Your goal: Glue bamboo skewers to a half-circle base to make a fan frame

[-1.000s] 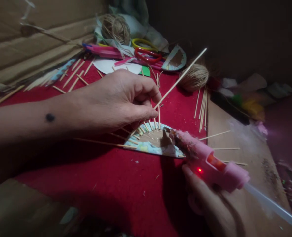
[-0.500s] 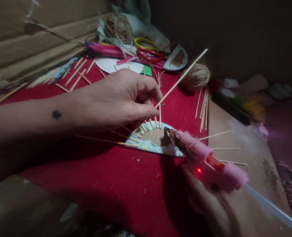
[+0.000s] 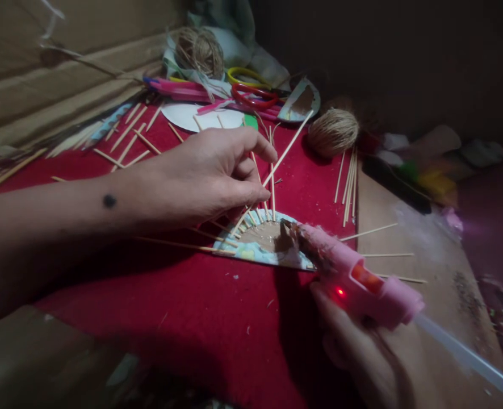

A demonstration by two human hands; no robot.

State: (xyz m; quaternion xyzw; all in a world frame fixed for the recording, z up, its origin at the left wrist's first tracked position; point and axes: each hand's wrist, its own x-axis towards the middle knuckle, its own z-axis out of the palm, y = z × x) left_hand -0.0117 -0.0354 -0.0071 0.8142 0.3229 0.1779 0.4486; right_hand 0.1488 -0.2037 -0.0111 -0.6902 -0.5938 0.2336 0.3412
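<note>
Half-circle card (image 3: 258, 236), fringed with thin sticks (image 3: 273, 199), lies flat on a red sheet (image 3: 234, 318) between two working hands.
Thumb and fingers of the left hand (image 3: 217, 170) hold a slanting stick (image 3: 292, 143), its lower end crossing the card's curved edge, the index finger slightly apart. The right hand (image 3: 353, 341) is wrapped around a pink glue gun (image 3: 340, 255), a red light glowing on its side, the nozzle over the card; whether the tip touches cannot be told. Farther back, a bundle of twine (image 3: 334, 132) sits near loose sticks (image 3: 349, 190).
</note>
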